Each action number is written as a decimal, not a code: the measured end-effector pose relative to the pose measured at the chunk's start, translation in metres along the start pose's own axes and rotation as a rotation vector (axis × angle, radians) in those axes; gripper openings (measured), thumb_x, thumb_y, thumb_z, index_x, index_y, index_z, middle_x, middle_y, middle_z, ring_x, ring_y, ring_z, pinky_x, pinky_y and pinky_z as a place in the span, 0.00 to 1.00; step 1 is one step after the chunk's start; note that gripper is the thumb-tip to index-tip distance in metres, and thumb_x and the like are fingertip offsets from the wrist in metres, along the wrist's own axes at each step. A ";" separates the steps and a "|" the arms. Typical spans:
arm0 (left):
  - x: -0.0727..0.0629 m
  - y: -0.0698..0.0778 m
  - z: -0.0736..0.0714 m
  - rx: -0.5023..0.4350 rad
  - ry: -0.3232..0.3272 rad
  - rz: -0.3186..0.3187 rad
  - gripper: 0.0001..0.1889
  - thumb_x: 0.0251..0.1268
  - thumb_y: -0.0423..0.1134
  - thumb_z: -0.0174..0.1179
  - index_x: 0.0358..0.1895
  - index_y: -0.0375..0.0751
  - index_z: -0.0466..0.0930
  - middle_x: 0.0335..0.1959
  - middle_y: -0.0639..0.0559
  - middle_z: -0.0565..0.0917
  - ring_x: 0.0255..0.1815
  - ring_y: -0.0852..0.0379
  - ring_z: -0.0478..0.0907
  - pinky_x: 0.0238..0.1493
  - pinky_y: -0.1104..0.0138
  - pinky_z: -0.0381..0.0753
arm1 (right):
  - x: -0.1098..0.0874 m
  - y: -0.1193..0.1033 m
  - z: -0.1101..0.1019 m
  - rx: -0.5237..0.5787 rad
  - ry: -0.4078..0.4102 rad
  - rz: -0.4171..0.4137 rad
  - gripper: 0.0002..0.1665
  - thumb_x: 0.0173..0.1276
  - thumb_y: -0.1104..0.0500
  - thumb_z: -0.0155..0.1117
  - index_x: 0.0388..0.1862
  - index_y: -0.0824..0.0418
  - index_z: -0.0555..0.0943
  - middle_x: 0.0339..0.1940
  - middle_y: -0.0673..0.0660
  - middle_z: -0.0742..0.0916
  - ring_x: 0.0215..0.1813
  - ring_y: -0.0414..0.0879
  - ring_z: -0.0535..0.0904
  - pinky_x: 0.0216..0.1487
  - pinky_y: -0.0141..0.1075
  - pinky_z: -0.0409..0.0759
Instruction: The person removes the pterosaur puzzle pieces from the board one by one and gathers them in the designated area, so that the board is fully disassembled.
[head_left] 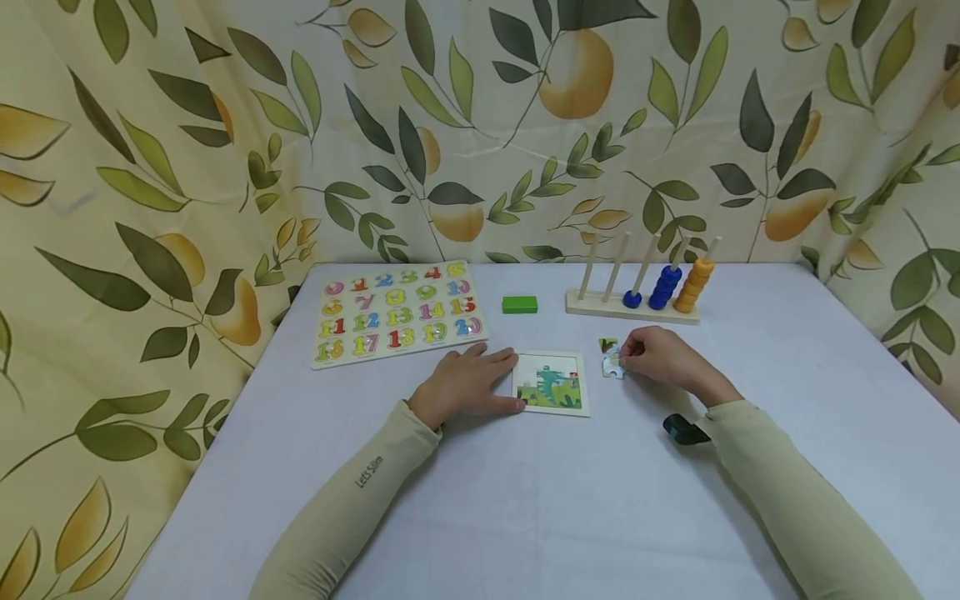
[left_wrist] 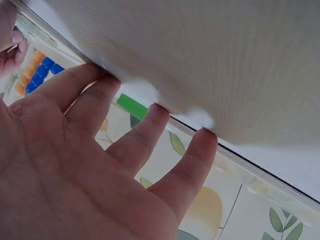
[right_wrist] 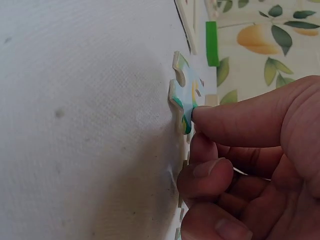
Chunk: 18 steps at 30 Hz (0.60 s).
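A small framed jigsaw puzzle [head_left: 551,408] with a green dinosaur picture lies flat on the table, partly filled, pale along its upper part. My left hand [head_left: 476,383] rests at its left edge, fingers spread, with thumb and fingertips right at the frame; the left wrist view shows the fingers [left_wrist: 187,165] extended over the white tabletop. To the right of the frame, my right hand [head_left: 663,360] pinches a jigsaw piece [right_wrist: 187,95] between thumb and forefinger, its other fingers curled. Another piece [head_left: 607,343] lies just behind it, and several piece edges show under the fingers in the right wrist view.
A number board [head_left: 397,321] lies at the back left. Behind the puzzle sits a green block [head_left: 520,305]. A bead-counting rack [head_left: 630,312] with blue and orange beads stands at the back right. A dark object [head_left: 684,430] shows beside the right wrist. Patterned curtain [head_left: 495,200] hangs behind the table.
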<state>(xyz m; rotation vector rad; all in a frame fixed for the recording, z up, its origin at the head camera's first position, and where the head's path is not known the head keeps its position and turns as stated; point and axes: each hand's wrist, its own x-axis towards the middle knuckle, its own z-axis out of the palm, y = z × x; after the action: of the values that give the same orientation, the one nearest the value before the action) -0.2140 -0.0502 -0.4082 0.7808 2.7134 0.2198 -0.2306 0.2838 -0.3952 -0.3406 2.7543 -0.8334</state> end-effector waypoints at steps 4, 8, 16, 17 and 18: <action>0.000 0.000 -0.001 0.006 -0.001 -0.005 0.46 0.73 0.70 0.61 0.87 0.56 0.59 0.87 0.63 0.58 0.87 0.44 0.49 0.81 0.41 0.56 | 0.001 -0.001 0.001 -0.021 -0.006 0.013 0.07 0.74 0.65 0.67 0.42 0.70 0.82 0.34 0.58 0.82 0.39 0.52 0.75 0.41 0.43 0.75; 0.002 0.000 -0.001 0.007 -0.002 -0.006 0.46 0.73 0.70 0.61 0.87 0.57 0.59 0.87 0.63 0.58 0.88 0.45 0.49 0.81 0.41 0.55 | 0.001 -0.001 0.002 -0.036 -0.010 0.017 0.06 0.74 0.65 0.67 0.42 0.70 0.82 0.34 0.58 0.82 0.38 0.52 0.75 0.41 0.42 0.75; 0.003 0.000 -0.001 0.004 0.002 -0.010 0.46 0.73 0.70 0.61 0.87 0.57 0.59 0.86 0.64 0.58 0.88 0.45 0.49 0.81 0.42 0.55 | 0.002 -0.003 0.004 -0.063 0.019 -0.020 0.04 0.74 0.66 0.66 0.40 0.69 0.81 0.33 0.57 0.82 0.38 0.52 0.75 0.40 0.43 0.75; 0.003 0.000 0.000 0.001 0.001 -0.011 0.46 0.73 0.70 0.61 0.87 0.57 0.59 0.86 0.64 0.58 0.88 0.45 0.49 0.81 0.42 0.55 | 0.002 -0.003 0.004 -0.061 0.022 -0.023 0.04 0.74 0.66 0.66 0.40 0.68 0.81 0.33 0.57 0.82 0.37 0.52 0.75 0.40 0.43 0.75; 0.003 0.000 0.000 -0.003 -0.002 -0.013 0.46 0.73 0.70 0.61 0.87 0.57 0.59 0.86 0.64 0.58 0.88 0.45 0.49 0.81 0.42 0.55 | 0.003 -0.003 0.004 -0.058 0.024 -0.025 0.04 0.74 0.66 0.65 0.41 0.68 0.81 0.33 0.57 0.82 0.37 0.51 0.75 0.40 0.43 0.75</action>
<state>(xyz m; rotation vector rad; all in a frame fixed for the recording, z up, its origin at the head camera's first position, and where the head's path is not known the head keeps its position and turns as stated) -0.2162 -0.0488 -0.4088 0.7614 2.7149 0.2203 -0.2313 0.2785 -0.3973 -0.3793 2.8069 -0.7696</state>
